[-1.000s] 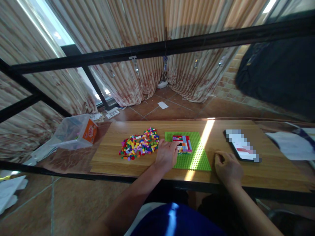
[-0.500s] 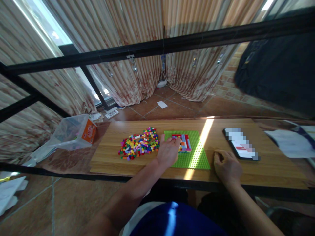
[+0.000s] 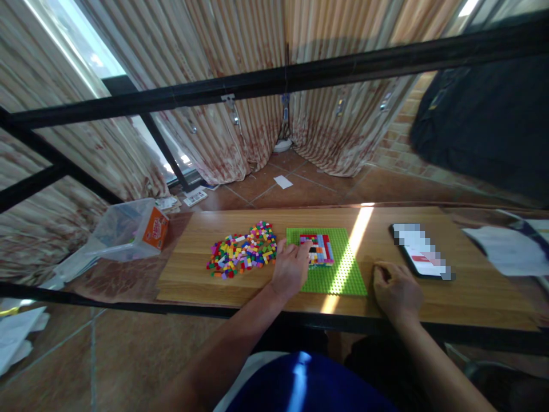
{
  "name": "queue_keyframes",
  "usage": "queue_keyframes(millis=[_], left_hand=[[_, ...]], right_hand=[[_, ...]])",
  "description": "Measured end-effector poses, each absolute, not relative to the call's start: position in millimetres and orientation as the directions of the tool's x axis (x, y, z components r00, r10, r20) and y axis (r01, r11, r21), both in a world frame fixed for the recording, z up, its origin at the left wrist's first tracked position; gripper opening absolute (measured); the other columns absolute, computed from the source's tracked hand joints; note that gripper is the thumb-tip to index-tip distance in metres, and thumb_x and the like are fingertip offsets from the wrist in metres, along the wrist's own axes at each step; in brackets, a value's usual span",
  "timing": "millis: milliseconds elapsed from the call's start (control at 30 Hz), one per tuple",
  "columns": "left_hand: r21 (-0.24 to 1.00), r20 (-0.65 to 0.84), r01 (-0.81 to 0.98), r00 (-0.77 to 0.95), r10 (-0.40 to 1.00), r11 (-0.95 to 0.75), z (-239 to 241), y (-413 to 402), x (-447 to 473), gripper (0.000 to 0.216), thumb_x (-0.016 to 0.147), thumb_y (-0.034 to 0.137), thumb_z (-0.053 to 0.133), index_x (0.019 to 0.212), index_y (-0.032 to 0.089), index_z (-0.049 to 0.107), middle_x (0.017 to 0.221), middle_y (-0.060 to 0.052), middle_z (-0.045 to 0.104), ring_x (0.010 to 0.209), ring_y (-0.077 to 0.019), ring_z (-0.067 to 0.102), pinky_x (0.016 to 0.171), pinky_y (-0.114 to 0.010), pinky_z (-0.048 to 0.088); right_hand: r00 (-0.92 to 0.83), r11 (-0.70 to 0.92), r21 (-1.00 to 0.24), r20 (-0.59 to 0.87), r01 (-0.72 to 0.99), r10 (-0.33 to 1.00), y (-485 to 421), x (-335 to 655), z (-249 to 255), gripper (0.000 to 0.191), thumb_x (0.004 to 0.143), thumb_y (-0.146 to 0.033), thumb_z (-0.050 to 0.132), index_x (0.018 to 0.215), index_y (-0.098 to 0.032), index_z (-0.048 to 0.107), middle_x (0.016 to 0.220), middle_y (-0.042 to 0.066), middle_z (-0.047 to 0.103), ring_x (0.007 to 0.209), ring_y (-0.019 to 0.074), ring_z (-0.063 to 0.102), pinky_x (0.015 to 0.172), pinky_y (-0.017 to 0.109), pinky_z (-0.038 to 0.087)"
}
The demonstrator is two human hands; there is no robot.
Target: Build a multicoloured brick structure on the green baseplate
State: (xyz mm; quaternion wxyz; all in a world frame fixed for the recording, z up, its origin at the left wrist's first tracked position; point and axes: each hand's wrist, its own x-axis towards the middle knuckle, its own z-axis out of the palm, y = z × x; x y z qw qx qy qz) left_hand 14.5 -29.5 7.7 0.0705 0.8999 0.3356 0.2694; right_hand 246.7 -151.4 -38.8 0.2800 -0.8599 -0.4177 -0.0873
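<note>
My left hand (image 3: 290,268) is at the left side of a small built block of toy bricks (image 3: 325,247), with a fingertip touching its top. Its thumb stands apart from the other fingers, and no brick shows between them. The block has red, light blue, white, orange and black bricks on top and sits on a green studded baseplate (image 3: 317,284). Just left of that hand lies a heap of loose colourful bricks (image 3: 244,252). My right hand (image 3: 398,290) rests on the table at the baseplate's right, its fingers curled in with nothing visible in them.
A phone (image 3: 420,252) lies beyond my right hand on the wooden table (image 3: 184,280). A clear plastic bin (image 3: 124,232) with an orange label stands off the table's left end. White papers (image 3: 506,249) are at the far right. A black metal bar (image 3: 257,86) crosses in front of the curtains.
My left hand has drawn back slightly to the left, uncovering more of the block's top, where a black brick now shows. My right hand stays where it was.
</note>
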Motion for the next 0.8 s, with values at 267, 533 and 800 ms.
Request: queue_keyframes(millis=[267, 533, 800], left_hand=[[0.342, 0.537, 0.484, 0.603, 0.59, -0.806, -1.6, -30.7, 15.6, 0.031, 0.098, 0.018, 0.044, 0.127, 0.018, 0.053, 0.088, -0.002, 0.071, 0.084, -0.0179, 0.062, 0.106, -0.047, 0.039], [0.33, 0.573, 0.449, 0.603, 0.554, -0.83, -8.6, -26.9, 15.7, 0.03, 0.099, 0.019, 0.043, 0.127, 0.019, 0.054, 0.09, -0.002, 0.072, 0.083, -0.0168, 0.063, 0.106, -0.045, 0.04], [0.253, 0.541, 0.463, 0.661, 0.521, -0.85, -8.4, -25.4, 12.6, 0.034, 0.098, 0.017, 0.043, 0.13, 0.018, 0.055, 0.087, -0.004, 0.071, 0.085, -0.0185, 0.063, 0.106, -0.047, 0.038]], right_hand=[[0.622, -0.473, -0.413, 0.402, 0.778, 0.672, -151.2, 246.7, -38.3, 0.025, 0.087, -0.031, 0.052, 0.093, -0.018, 0.072, 0.093, 0.009, 0.068, 0.073, 0.0183, 0.056, 0.06, 0.03, 0.034], [0.633, -0.488, -0.413, 0.385, 0.769, 0.672, -151.6, 245.3, -37.5, 0.025, 0.087, -0.031, 0.052, 0.094, -0.018, 0.072, 0.095, 0.008, 0.068, 0.076, 0.0187, 0.057, 0.061, 0.03, 0.035], [0.635, -0.5, -0.4, 0.371, 0.768, 0.678, -151.5, 244.9, -37.2, 0.024, 0.087, -0.029, 0.052, 0.095, -0.018, 0.072, 0.097, 0.009, 0.068, 0.076, 0.0183, 0.056, 0.063, 0.03, 0.036]])
